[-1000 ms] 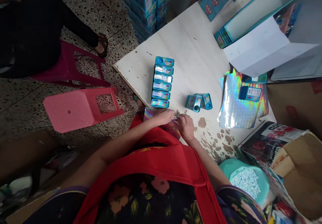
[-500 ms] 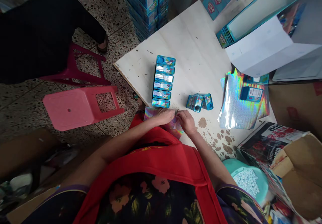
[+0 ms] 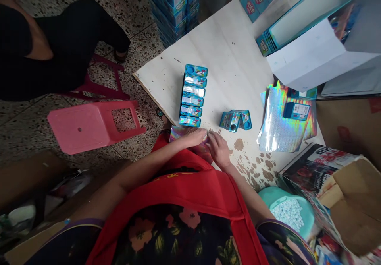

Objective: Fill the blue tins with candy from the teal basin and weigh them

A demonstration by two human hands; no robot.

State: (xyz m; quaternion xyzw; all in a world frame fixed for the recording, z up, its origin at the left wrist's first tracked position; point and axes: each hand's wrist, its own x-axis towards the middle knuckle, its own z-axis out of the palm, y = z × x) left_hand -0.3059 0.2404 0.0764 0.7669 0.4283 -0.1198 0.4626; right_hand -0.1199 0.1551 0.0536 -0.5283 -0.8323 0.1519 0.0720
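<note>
A shiny holographic sheet (image 3: 176,132) lies at the near table edge, over my lap, mostly covered by my hands. My left hand (image 3: 195,137) is closed on it, fingers pointing right. Close beside it, my right hand (image 3: 218,147) has curled fingers pinched together at the sheet's right part; whatever is between the fingertips is too small to make out. Just beyond my left hand stands a row of several small blue candy boxes (image 3: 192,101), some with shiny strips across their tops. To the right, two more blue boxes (image 3: 230,121) lean together.
Holographic sheets (image 3: 278,126) lie at the right, a blue box (image 3: 296,111) on top. Behind them is an opened display carton (image 3: 264,44). A green basin (image 3: 309,217) of small white pieces and a cardboard box (image 3: 351,201) are lower right. A pink stool (image 3: 80,128) and a seated person (image 3: 74,38) are left.
My right hand has shifted slightly down and turned, its fingertips drawing toward the sheet. My left hand stays nearly in place. The seated person at the left has moved, and an arm now shows.
</note>
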